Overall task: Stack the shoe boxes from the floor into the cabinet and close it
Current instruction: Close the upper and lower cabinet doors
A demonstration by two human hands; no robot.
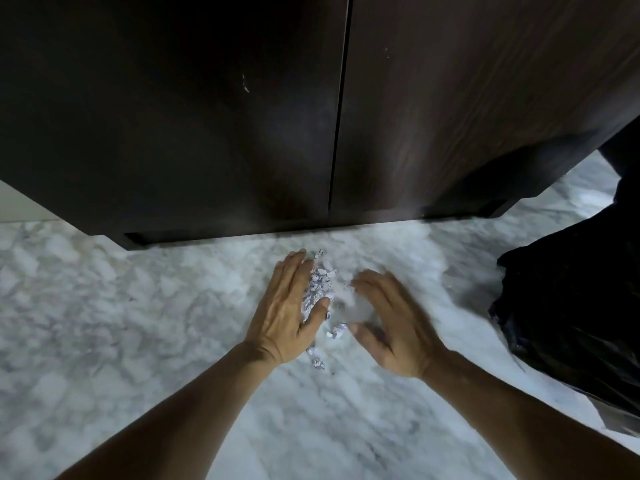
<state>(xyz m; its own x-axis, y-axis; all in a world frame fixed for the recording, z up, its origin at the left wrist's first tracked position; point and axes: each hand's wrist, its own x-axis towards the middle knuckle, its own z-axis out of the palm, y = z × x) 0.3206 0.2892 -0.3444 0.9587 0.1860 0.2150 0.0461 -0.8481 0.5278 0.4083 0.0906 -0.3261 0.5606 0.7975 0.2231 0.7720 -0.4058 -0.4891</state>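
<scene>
head view: cabinet (pixel 242 116) doors closed; both hands, left (pixel 291 306) and right (pixel 391 323), flat and released, gather scraps (pixel 322 282) on floor (pixel 104 306); next, likely scoop them.

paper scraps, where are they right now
In the head view, the paper scraps lie on the marble floor between both hands, just before the closed cabinet.

1. Two bare forearms and hands, no sleeves visible.
2. Left hand (pixel 289 308): no rings, watch or glove.
3. Right hand (pixel 391 318): likewise unadorned, slightly blurred.
</scene>
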